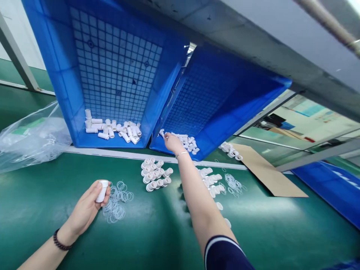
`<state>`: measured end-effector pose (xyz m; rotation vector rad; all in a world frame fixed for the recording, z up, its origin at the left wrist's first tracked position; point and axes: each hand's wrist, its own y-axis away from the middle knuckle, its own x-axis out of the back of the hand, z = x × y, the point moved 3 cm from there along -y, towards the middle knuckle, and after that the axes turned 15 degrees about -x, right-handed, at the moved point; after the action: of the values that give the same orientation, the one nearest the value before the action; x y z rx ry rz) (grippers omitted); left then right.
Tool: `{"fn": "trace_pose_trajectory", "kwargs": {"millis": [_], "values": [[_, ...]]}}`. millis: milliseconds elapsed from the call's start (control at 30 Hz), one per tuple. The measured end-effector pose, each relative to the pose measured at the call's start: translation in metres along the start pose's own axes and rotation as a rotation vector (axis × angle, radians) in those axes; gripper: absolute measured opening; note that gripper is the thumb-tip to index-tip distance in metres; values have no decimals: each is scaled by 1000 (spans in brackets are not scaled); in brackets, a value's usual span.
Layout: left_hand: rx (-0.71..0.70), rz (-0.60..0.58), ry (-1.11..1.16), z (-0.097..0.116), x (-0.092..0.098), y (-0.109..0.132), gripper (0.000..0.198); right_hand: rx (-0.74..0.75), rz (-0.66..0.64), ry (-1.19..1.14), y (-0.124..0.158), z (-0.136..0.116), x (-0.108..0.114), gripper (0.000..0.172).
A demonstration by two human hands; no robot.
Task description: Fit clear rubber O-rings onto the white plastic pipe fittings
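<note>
My left hand (89, 204) grips a white tube (101, 191) by the rings (116, 202). My right hand (172, 142) pinches tubes in the tipped blue bin (225, 101), so they slide close.

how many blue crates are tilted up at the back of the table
2: the left blue crate holds white tubes; the right blue crate has the right hand reaching in.

Factory assembly bench: green mat (157, 232), tilted blue crates (67, 75), bulk white fittings (112, 129).

No legible text, labels or numbers anywhere
</note>
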<state>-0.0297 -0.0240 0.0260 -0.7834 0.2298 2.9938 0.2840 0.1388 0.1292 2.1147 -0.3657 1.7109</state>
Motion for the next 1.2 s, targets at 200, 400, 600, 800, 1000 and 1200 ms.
{"fn": "trace_pose_trajectory", "kwargs": {"millis": [200, 400, 600, 800, 1000, 1200], "values": [[-34, 13, -42, 0, 4, -6, 41, -184, -16, 15, -65, 31, -26, 35], [20, 12, 118, -2, 1, -8, 46, -186, 92, -131, -68, 39, -25, 35], [7, -83, 106, 2, -3, -7, 29, 323, 201, -911, 23, -7, -1, 58], [-149, -194, -166, 7, -2, -7, 33, 778, -425, -970, 172, -81, -63, 43], [-242, -128, -125, 16, 4, -11, 36, 865, -446, -777, 179, -87, -90, 38], [-239, 0, -63, 24, 7, -12, 44, 853, -498, -276, 159, -65, -95, 17]]}}
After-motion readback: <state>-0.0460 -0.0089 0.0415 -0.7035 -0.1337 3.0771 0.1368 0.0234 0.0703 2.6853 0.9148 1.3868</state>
